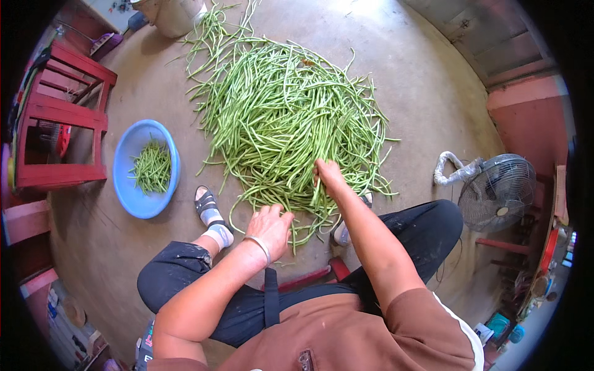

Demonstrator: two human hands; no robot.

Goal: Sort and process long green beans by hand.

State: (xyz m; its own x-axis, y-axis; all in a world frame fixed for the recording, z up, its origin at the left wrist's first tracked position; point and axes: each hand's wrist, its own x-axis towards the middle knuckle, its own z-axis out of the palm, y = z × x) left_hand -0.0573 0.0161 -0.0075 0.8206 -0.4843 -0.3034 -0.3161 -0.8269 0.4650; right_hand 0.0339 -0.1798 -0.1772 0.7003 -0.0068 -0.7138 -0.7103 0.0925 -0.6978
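Note:
A large heap of long green beans [287, 116] lies on the concrete floor before me. My right hand [328, 175] is closed around some bean ends at the heap's near right part. Near the heap's closest edge, between my feet, is my left hand [270, 232], back up, with a metal bangle on the wrist; its fingertips are at the beans, and whether they grip any is hidden. To the left stands a blue plastic basin [121, 185] holding short cut pieces of green bean [155, 168].
A red wooden chair [65, 174] is at the left, with a purple dustpan [106, 44] beyond it. A bucket [174, 18] stands at the heap's far left. An electric fan [499, 195] is on the right. My sandalled feet flank the heap's near edge.

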